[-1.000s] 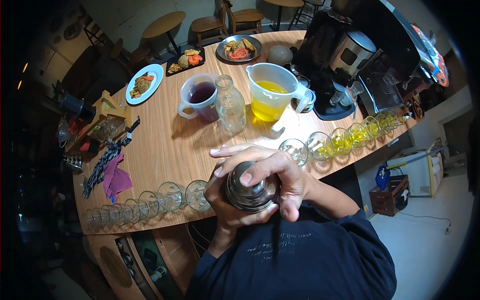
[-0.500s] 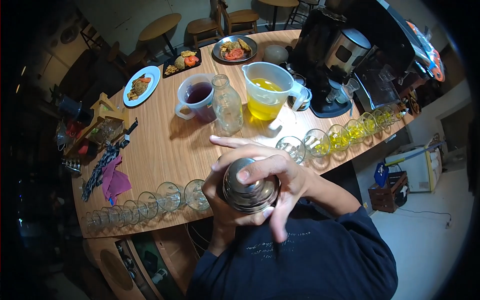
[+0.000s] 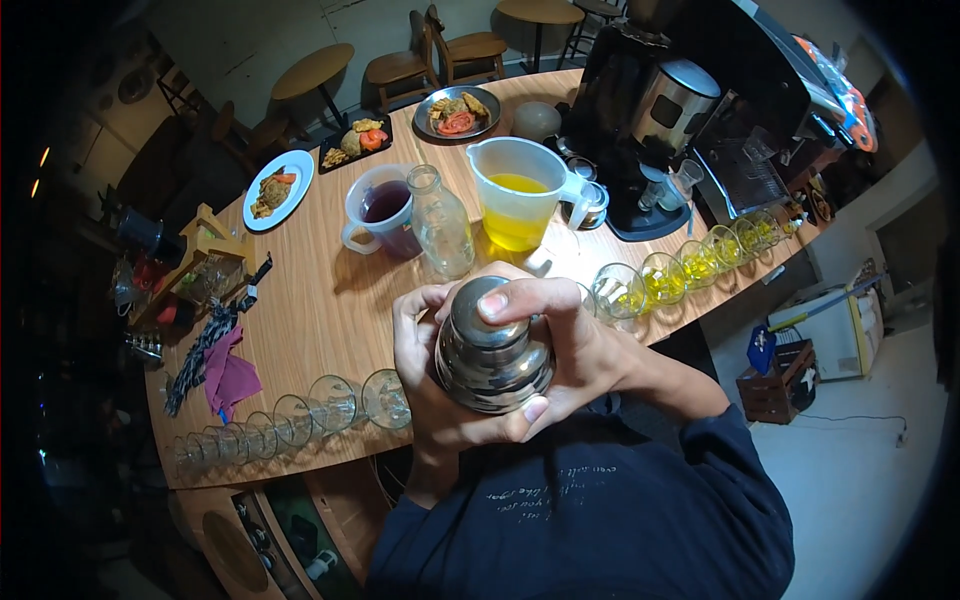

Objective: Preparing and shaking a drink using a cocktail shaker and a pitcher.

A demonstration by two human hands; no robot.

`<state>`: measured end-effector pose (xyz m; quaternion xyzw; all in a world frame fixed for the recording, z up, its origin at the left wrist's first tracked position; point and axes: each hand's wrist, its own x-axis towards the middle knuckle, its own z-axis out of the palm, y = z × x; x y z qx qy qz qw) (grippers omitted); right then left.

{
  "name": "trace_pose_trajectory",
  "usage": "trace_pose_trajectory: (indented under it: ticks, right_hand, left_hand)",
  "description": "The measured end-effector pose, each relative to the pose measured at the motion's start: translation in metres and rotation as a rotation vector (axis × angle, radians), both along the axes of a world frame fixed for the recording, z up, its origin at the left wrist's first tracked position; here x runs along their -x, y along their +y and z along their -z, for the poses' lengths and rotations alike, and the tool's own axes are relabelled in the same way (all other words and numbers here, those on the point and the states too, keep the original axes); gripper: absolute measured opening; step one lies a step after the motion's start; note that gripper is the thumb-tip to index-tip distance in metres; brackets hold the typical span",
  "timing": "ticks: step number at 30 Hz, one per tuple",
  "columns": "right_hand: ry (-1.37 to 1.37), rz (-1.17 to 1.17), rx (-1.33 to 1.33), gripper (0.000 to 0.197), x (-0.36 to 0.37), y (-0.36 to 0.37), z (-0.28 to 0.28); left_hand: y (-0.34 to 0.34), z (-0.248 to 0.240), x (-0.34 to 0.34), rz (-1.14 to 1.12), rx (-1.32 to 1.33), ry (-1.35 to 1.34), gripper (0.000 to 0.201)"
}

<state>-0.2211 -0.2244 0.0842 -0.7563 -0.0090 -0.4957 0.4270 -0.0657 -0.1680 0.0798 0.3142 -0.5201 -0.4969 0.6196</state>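
Observation:
A shiny metal cocktail shaker [image 3: 492, 352] is held between both hands in front of my chest, its domed cap facing up. My left hand [image 3: 421, 352] wraps its left side, fingers curled round the body. My right hand [image 3: 572, 347] grips the right side, with a finger pressed on the cap. Just beyond stand an empty clear glass bottle [image 3: 442, 228], a jug of dark purple liquid [image 3: 385, 212] and a larger jug of yellow liquid [image 3: 520, 195].
Empty glasses [image 3: 331, 402] line the table's near left edge; glasses with yellow contents [image 3: 665, 279] line the right. Plates of food, including a white plate [image 3: 279, 190], stand at the back. A coffee grinder [image 3: 672, 112] is at right, a purple cloth [image 3: 230, 373] at left.
The shaker now stands more upright and shows more of its body. My right fingers, spread before, have closed round it. The view has shifted slightly.

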Motion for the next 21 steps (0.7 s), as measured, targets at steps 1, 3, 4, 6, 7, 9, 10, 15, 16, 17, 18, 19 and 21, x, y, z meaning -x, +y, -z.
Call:
trace_pose_trajectory:
  ticks: [1, 3, 4, 6, 7, 9, 10, 15, 16, 17, 18, 19, 21]
  right_hand:
    - [-0.001, 0.003, 0.004, 0.093, -0.001, 0.000, 0.000]
    - [-0.083, 0.021, 0.039, 0.088, -0.003, 0.000, 0.001]
    - [-0.085, 0.020, 0.040, 0.088, -0.002, 0.000, -0.004]
    - [-0.005, 0.003, 0.136, 0.089, 0.003, 0.000, -0.017]
    - [0.001, 0.037, 0.106, 0.087, 0.001, 0.008, -0.018]
    - [0.006, 0.024, 0.112, 0.088, 0.003, 0.011, -0.021]
    - [0.011, 0.017, 0.111, 0.089, 0.006, 0.012, -0.022]
    - [-0.049, 0.162, -0.020, 0.098, 0.018, 0.018, -0.003]
    - [-0.008, 0.199, -0.062, 0.104, 0.023, 0.017, -0.005]
    - [-0.059, 0.114, -0.313, 0.112, 0.024, 0.018, -0.002]
    - [-0.146, 0.040, -0.535, 0.114, 0.028, 0.017, -0.003]
    - [-0.261, -0.075, -0.726, 0.109, 0.035, 0.009, 0.010]
    - [-0.553, -0.396, -1.072, 0.098, 0.046, -0.003, 0.013]
  left_hand:
    - [0.000, 0.002, 0.004, 0.012, 0.030, 0.050, 0.088]
    - [0.000, 0.004, 0.004, 0.019, -0.021, 0.080, 0.099]
    - [0.002, 0.004, 0.003, 0.016, -0.078, 0.110, 0.111]
    - [-0.003, 0.019, -0.003, 0.069, -0.044, 0.127, 0.100]
    - [-0.014, 0.041, -0.014, 0.028, 0.099, 0.047, 0.091]
    - [-0.033, 0.070, -0.023, -0.029, 0.389, -0.103, 0.072]
    - [-0.028, 0.057, -0.012, -0.015, 0.391, -0.102, 0.072]
    - [0.002, -0.002, 0.012, 0.097, -0.057, 0.078, 0.153]
    - [0.001, -0.001, 0.011, 0.128, -0.070, 0.053, 0.158]
    - [0.002, -0.004, 0.015, 0.169, -0.081, 0.113, 0.163]
    - [0.003, -0.006, 0.018, 0.210, -0.092, 0.174, 0.169]
    - [0.004, -0.010, 0.023, 0.211, -0.079, 0.225, 0.172]
    - [0.011, -0.015, 0.029, 0.095, -0.080, 0.206, 0.170]
